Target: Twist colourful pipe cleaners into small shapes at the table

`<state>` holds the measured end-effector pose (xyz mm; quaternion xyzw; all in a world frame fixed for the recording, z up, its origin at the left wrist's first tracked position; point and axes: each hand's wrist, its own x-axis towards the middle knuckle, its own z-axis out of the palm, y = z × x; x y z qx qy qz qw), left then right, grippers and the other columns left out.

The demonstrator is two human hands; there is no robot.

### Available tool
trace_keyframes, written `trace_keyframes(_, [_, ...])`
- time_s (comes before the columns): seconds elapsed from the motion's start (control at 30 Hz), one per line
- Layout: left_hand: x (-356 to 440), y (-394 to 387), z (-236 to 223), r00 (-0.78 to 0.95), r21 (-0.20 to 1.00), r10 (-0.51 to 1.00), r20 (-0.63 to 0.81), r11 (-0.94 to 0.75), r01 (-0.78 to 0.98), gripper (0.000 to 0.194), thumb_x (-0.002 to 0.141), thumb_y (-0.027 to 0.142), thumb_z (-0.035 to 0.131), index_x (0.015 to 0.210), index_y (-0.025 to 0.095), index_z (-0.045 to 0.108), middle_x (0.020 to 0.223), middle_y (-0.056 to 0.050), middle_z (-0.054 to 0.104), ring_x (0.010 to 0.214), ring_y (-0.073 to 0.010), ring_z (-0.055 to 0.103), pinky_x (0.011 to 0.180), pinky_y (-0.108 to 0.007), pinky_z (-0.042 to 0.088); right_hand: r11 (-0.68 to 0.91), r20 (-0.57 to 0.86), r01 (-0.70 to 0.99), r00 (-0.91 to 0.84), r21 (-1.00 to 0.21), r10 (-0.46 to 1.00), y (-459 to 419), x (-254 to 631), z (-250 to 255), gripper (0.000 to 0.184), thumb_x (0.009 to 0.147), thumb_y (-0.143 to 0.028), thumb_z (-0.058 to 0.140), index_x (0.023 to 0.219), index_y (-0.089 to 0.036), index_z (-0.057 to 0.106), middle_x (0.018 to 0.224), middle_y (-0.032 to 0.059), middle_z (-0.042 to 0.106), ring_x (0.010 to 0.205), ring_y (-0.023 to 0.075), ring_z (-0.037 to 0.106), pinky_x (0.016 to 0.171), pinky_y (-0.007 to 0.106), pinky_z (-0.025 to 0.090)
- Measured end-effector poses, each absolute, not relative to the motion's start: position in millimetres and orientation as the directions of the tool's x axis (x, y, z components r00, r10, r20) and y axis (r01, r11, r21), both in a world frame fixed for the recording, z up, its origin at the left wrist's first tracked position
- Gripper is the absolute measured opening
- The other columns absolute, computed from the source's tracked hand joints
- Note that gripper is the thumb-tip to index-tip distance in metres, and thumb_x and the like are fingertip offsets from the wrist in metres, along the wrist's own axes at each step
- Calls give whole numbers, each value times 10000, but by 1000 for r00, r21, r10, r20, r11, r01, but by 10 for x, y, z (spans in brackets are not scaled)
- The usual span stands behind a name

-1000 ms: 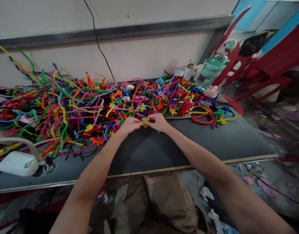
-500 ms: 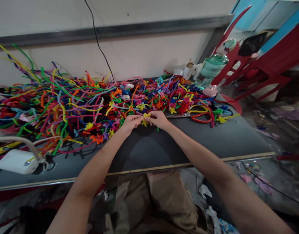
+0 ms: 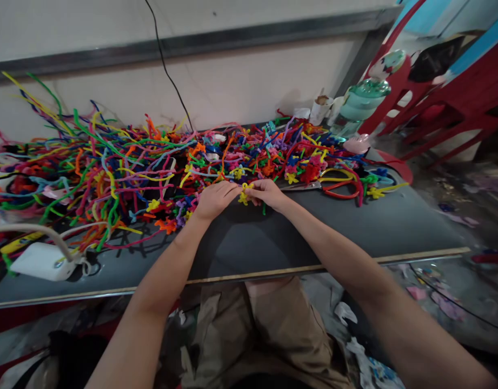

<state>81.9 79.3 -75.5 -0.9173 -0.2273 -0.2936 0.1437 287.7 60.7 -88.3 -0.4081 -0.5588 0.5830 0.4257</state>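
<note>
Yellow fuzzy piece (image 3: pixel 245 194) sits in front of the colourful pile (image 3: pixel 194 156), right hand (image 3: pixel 269 193) pinching it, left hand (image 3: pixel 218 199) right beside it, can't tell if those fingers grip too.

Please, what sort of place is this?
Probably a handicraft workspace: colourful fuzzy stems are heaped on a dark tabletop, scissors lie beside them, and the right hand holds a small yellow piece.

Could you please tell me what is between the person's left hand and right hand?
The head view shows a small yellow fuzzy piece between the left hand and the right hand.
</note>
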Motion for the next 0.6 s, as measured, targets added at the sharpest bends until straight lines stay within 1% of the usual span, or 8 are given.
trace_keyframes(0.13, [881, 787, -748, 736, -106, 348, 581, -864, 493, 239, 971, 200, 421, 1007, 170, 656, 906, -83, 719, 889, -173, 667, 765, -282, 507, 21, 27, -22, -336, -1000, 942, 610, 2891, -904, 440, 647, -562, 750, 619, -159, 578, 515, -5, 610, 388, 52, 461, 380, 186, 368])
trace_keyframes(0.23, [949, 737, -754, 672, 12, 435, 599, -844, 536, 224, 948, 238, 449, 929, 147, 653, 857, -98, 711, 851, -190, 656, 727, -287, 493, 98, 79, 43, -321, -994, 944, 601, 2887, -925, 450, 662, -589, 722, 619, -166, 572, 490, -13, 578, 403, 68, 470, 398, 198, 360])
trace_keyframes(0.33, [1037, 669, -766, 534, 259, 624, 571, -754, 604, 197, 886, 262, 505, 810, 151, 649, 783, -87, 693, 770, -186, 630, 672, -281, 465, 266, 216, 199, -238, -943, 947, 559, 2867, -918, 405, 712, -552, 692, 640, -167, 591, 522, -5, 585, 467, 86, 504, 460, 213, 379])
trace_keyframes(0.4, [1104, 643, -779, 389, 516, 778, 493, -621, 589, 177, 832, 264, 543, 731, 155, 638, 705, -56, 664, 666, -154, 586, 629, -265, 439, 365, 329, 322, -164, -873, 930, 523, 2844, -902, 375, 746, -512, 671, 623, -169, 579, 546, -3, 582, 507, 88, 499, 499, 220, 378])
trace_keyframes(0.47, [1164, 640, -790, 263, 780, 903, 339, -426, 459, 173, 791, 271, 566, 678, 157, 630, 629, -20, 616, 574, -118, 519, 575, -245, 403, 397, 394, 391, -92, -830, 914, 497, 2818, -891, 385, 760, -503, 660, 594, -174, 547, 528, -13, 545, 506, 83, 462, 503, 224, 357])
trace_keyframes(0.5, [1186, 643, -794, 224, 877, 942, 249, -318, 361, 175, 775, 281, 577, 663, 157, 629, 594, -2, 583, 541, -103, 482, 548, -235, 379, 388, 398, 392, -60, -834, 916, 494, 2805, -891, 399, 758, -514, 659, 586, -176, 535, 516, -18, 526, 498, 81, 448, 493, 224, 346])
trace_keyframes(0.53, [1201, 648, -797, 203, 942, 965, 167, -217, 258, 178, 761, 294, 592, 655, 156, 630, 566, 13, 548, 516, -91, 446, 524, -227, 353, 367, 381, 367, -37, -855, 924, 497, 2795, -895, 412, 750, -532, 663, 587, -177, 532, 507, -21, 516, 486, 80, 444, 479, 223, 339])
trace_keyframes(0.6, [1210, 654, -801, 199, 993, 979, 52, -71, 89, 184, 731, 323, 633, 657, 154, 639, 540, 34, 493, 492, -71, 389, 497, -214, 305, 303, 304, 267, -37, -915, 952, 521, 2785, -912, 437, 721, -578, 673, 603, -177, 547, 502, -20, 526, 452, 81, 453, 444, 220, 337])
